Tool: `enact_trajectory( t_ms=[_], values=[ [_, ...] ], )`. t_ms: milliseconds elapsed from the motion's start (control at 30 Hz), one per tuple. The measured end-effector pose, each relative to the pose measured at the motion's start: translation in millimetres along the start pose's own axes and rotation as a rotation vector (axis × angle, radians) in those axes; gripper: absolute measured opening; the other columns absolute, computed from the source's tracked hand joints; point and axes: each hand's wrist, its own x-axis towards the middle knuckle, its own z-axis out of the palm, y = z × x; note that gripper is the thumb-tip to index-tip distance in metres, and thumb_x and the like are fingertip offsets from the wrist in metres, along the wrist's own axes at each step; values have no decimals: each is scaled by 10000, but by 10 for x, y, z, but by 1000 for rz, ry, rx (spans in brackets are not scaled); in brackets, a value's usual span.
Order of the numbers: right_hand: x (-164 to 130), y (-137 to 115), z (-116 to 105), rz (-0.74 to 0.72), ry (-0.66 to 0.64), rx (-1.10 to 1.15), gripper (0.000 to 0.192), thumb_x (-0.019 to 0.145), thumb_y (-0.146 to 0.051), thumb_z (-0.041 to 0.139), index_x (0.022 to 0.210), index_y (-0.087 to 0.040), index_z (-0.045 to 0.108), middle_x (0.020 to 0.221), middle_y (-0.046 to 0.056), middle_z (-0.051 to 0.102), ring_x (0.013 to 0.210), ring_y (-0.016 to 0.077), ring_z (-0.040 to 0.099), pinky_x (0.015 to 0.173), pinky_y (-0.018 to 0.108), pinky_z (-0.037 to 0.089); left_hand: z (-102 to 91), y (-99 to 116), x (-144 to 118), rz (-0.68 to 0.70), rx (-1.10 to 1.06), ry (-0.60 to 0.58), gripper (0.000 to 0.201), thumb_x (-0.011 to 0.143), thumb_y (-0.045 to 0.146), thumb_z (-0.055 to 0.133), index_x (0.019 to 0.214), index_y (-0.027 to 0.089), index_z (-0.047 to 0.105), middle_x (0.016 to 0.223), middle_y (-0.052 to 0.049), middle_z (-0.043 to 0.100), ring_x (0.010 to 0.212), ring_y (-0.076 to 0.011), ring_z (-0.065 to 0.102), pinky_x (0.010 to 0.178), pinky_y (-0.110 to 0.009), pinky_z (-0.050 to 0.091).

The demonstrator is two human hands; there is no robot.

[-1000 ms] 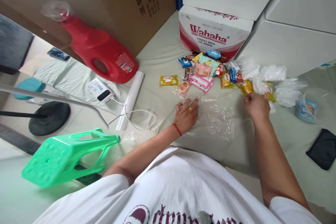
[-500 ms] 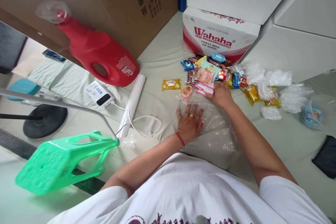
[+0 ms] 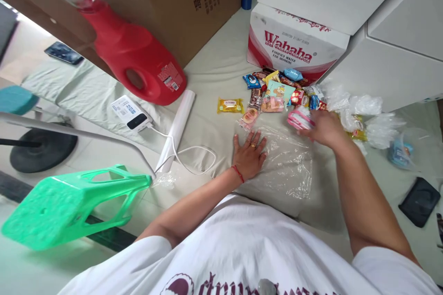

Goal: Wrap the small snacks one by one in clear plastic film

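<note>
My left hand [image 3: 249,156] lies flat with fingers spread, at the left edge of a clear plastic bag [image 3: 289,166] on the cloth. In my right hand [image 3: 327,126] is a pink-and-white packet [image 3: 300,118], gripped at its right end and slightly blurred. A pile of wrapped snacks sits beyond the hands, among them a cocoa bar [image 3: 255,99], a pale pink packet [image 3: 272,104] and a light green packet [image 3: 279,90]. Nearer my left hand are a round wrapped biscuit [image 3: 250,116] and a yellow packet [image 3: 230,105].
Behind the snacks stands a Wahaba-style water carton [image 3: 297,46]. Crumpled clear wrappers [image 3: 367,101] lie right, near a black pouch [image 3: 419,202]. To the left are a red jug [image 3: 138,60], a white power bank [image 3: 130,114] with cable, a white roll [image 3: 176,129] and a green stool [image 3: 76,203].
My right hand has moved right, lifting the pink-and-white packet off the pile's near edge. My left hand stays flat on the bag's edge. The view has shifted slightly.
</note>
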Motion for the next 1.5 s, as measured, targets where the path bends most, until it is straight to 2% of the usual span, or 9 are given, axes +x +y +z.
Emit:
enact_trajectory(
  t_ms=[100,233,400,500,633,800,1000,1267,1500],
  values=[
    [-496,202,-109,-62,179,160,831,801,-688,709,1417,-152,553,1162,180,652,1066,374,588,928,483,476,18,12,19,-22,-8,-5,581,1064,466,338,1621,303,360,1727,-69,258,1613,-331,187,1217,-792,69],
    [-914,-120,139,-350,194,368,847,845,-666,695,1517,-201,468,1319,180,600,1187,371,552,1021,497,462,14,31,32,-22,-23,23,562,1071,385,314,1623,289,357,1726,-81,261,1615,-314,190,1230,-766,63],
    [-785,-576,810,-415,135,291,766,876,-501,731,1539,-214,476,1339,191,577,1343,398,448,1142,558,356,35,-128,70,-54,-146,75,574,1032,252,363,1603,200,383,1698,-153,323,1593,-315,266,1245,-698,176],
    [-723,-587,963,-407,116,264,805,875,-509,745,1568,-227,446,1379,186,548,1413,405,386,1182,599,292,19,-306,-1,-33,-236,249,531,988,195,426,1514,162,487,1653,-176,405,1583,-322,284,1230,-631,295],
    [-984,-405,837,-469,228,391,858,896,-603,699,1588,-209,378,1503,203,462,1459,400,345,1200,628,286,-100,-463,-316,258,-295,490,391,977,229,522,1363,199,578,1525,-162,551,1555,-326,341,1227,-620,335],
    [-1661,-91,929,-575,180,581,528,932,-478,709,1382,-247,557,1324,149,586,1291,316,517,1064,508,505,-155,-608,-732,708,-357,144,430,941,453,669,1267,179,607,1464,-213,575,1521,-381,393,1186,-622,423],
    [-1865,10,1288,-513,234,701,169,1040,-278,520,1075,-246,682,1143,107,692,1188,260,613,1007,466,544,-159,-817,-705,661,-463,-42,172,1023,273,541,1063,203,693,1345,-146,684,1465,-296,490,1202,-522,444],
    [-1150,296,667,-298,-47,810,395,1017,-542,490,1020,-215,711,932,43,745,829,195,674,771,299,523,-596,-781,95,261,-450,-286,273,1000,332,440,952,213,680,855,-30,722,774,-185,662,752,-286,513],
    [-624,274,692,-23,-188,345,296,945,-415,520,979,-213,734,873,65,743,761,210,653,661,284,417,-573,-604,547,-241,-124,95,150,862,247,596,952,168,686,995,-129,670,978,-297,618,842,-388,501]
  ],
)
